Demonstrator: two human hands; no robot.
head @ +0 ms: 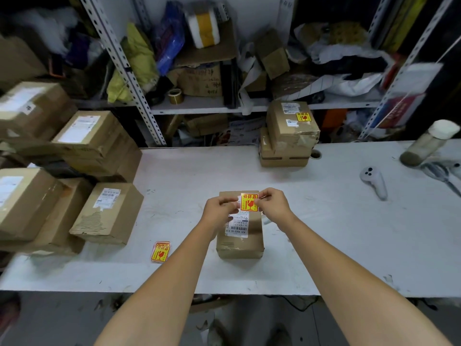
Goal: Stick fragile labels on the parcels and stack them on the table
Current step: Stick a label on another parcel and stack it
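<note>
Cluttered perforated-steel shelving (129, 78) behind scuffed white table (324, 233); grey stained floor (62, 320) below.

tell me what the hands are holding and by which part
Both hands hold one fragile label above the parcel: left hand pinches its left edge, right hand its right edge.

Single head-worn wide-angle view, facing forward and down; table (324, 221) fills mid-frame, shelving (189, 106) across upper frame, floor along bottom edge.

Matt brown cardboard parcel (240, 231) with a white paper shipping slip; glossy red-and-yellow fragile label (249, 202) above it; scuffed matt white table (324, 233); spare glossy stickers (160, 251) at nine o'clock
</note>
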